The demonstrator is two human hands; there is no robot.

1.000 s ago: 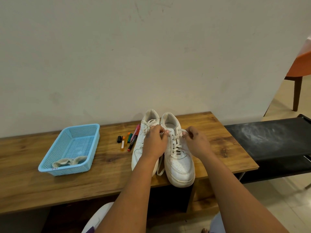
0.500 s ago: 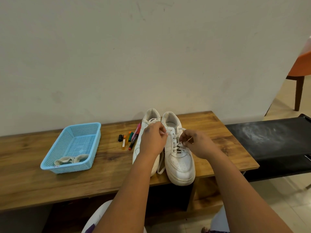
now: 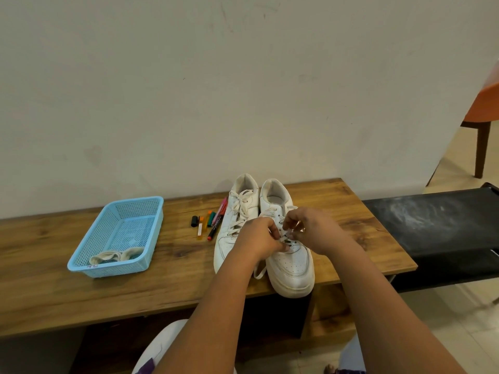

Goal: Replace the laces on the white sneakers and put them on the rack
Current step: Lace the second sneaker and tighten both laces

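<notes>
pinching the lace (image 3: pixel 284 237) over the right sneaker (image 3: pixel 290 255), both hands, left hand (image 3: pixel 260 240) and right hand (image 3: pixel 314 229), meet close to thread its eyelets; sneaker stands on the bench (image 3: pixel 54 279) edge.

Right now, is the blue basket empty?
Not empty: the blue basket holds bundled off-white laces at its near end.

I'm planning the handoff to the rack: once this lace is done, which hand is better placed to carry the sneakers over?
Probably the right hand: it works on the right sneaker, the side nearest the black rack. The left hand is farther away.
</notes>
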